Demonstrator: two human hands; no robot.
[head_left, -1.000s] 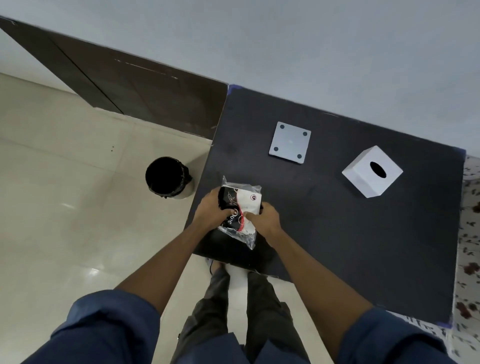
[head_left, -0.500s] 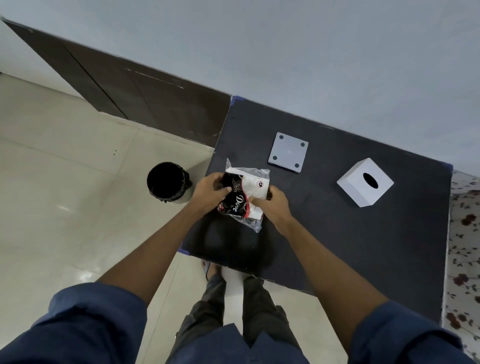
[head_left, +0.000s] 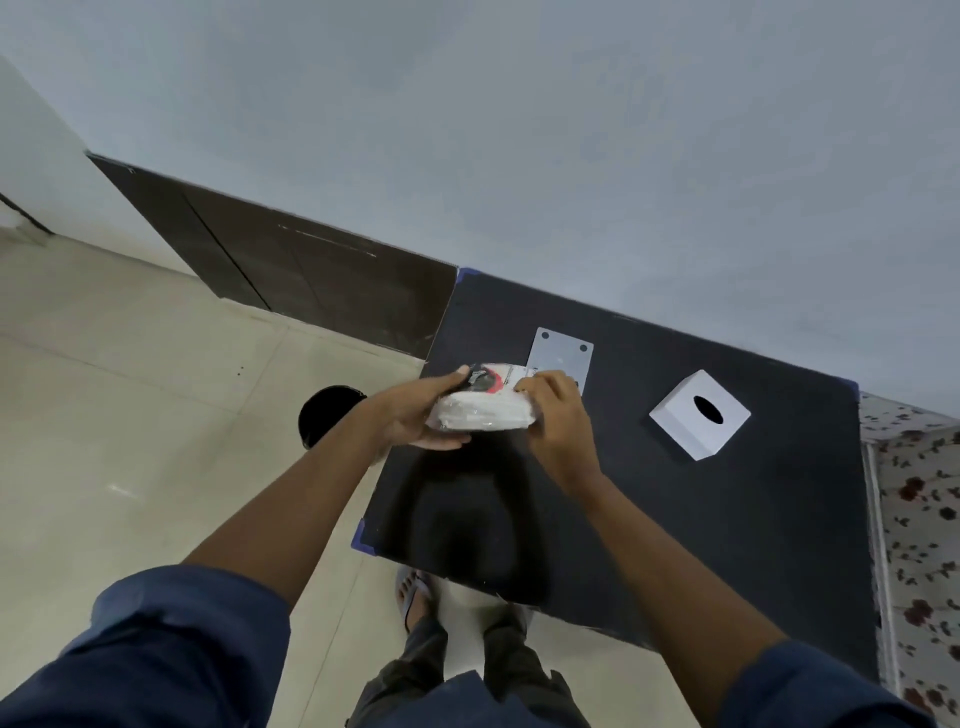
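Packet (head_left: 485, 410): white, plastic-wrapped, held above table (head_left: 675, 519). Left hand (head_left: 415, 415) grips one end; right hand (head_left: 558, 415) apparently pinches the other.

Pale grey wall (head_left: 519, 130) up top, well beyond the fingers (head_left: 545, 383). Left of them, glossy cream tiled floor (head_left: 130, 415) catching light, with a dark brown panel (head_left: 311, 275) along the wall's foot. Black bench (head_left: 727, 519) beneath them, flowered cloth (head_left: 914, 519) far right.

Print on the packet (head_left: 483, 413) blurred — nothing legible, no readable labels
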